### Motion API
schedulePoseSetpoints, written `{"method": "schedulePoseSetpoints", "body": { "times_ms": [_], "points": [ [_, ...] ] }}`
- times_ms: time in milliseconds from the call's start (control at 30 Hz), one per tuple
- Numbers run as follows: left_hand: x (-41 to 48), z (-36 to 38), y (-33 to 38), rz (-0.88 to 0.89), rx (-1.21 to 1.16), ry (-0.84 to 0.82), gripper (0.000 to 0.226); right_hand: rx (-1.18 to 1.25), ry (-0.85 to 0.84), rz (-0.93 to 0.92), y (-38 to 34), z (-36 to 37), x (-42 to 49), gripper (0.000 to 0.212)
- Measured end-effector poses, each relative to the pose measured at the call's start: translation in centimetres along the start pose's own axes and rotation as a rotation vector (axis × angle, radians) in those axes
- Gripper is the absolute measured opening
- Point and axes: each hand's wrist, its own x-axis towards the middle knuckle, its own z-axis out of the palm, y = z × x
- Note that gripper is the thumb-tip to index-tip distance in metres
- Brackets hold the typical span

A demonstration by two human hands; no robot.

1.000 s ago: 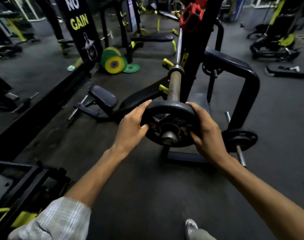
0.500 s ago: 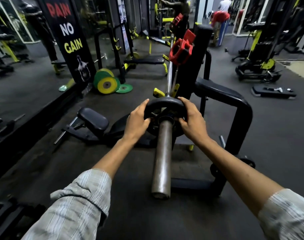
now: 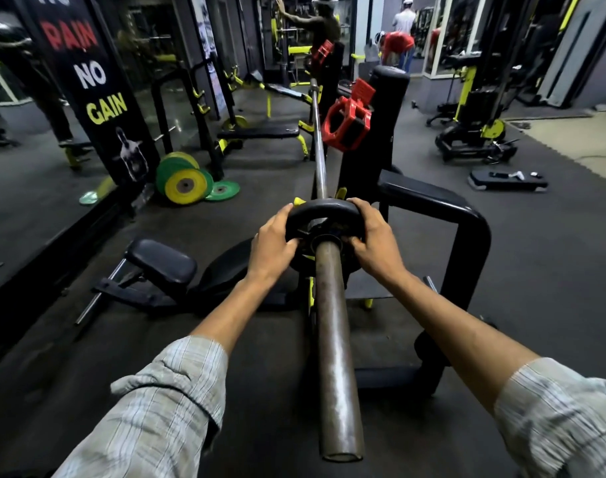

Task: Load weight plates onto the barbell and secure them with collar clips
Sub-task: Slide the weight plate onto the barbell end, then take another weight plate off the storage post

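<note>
The black weight plate (image 3: pixel 324 215) has slid far along the barbell sleeve (image 3: pixel 336 357). Left hand (image 3: pixel 272 244) and right hand (image 3: pixel 372 238) both squeeze its rim. The red collar clip (image 3: pixel 346 127) comes next.

Both hands cover the weight plate (image 3: pixel 324 210) sides; its markings perhaps unreadable.

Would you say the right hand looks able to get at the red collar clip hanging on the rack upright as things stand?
Probably yes, once it lets go. The right hand now grips the black plate on the barbell sleeve; the red collar clip hangs beyond it with nothing between.
</note>
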Motion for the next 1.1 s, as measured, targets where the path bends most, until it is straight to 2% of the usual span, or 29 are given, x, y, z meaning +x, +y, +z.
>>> {"method": "schedulePoseSetpoints", "body": {
  "times_ms": [133, 333, 467, 667, 867, 1100],
  "points": [
    [0.2, -0.4, 0.1, 0.006, 0.006, -0.005, 0.073, -0.017, 0.019, 0.008, -0.4, 0.1, 0.3, 0.077],
    [0.1, -1.8, 0.9, 0.004, 0.072, -0.097, 0.081, -0.218, 0.002, 0.058, -1.6, -1.4, -0.5, 0.088],
    [-0.5, -3.8, 2.4, 0.242, 0.129, -0.042, 0.080, -0.320, 0.011, -0.005, -1.9, -4.9, -1.6, 0.082],
    [-0.7, -4.9, 9.3, 0.558, 0.204, -0.198, 0.082, -0.398, -0.047, -0.098, -1.1, -10.8, -4.5, 0.066],
    [-0.5, -0.3, 18.4, 0.748, 0.357, -0.276, 0.081, -0.475, -0.054, -0.062, 3.3, -18.5, -8.1, 0.059],
    [-2.7, 10.8, 28.6, 0.732, 0.329, -0.422, 0.078, -0.619, -0.129, 0.022, 13.3, -28.8, -13.7, 0.059]
  ]
}}
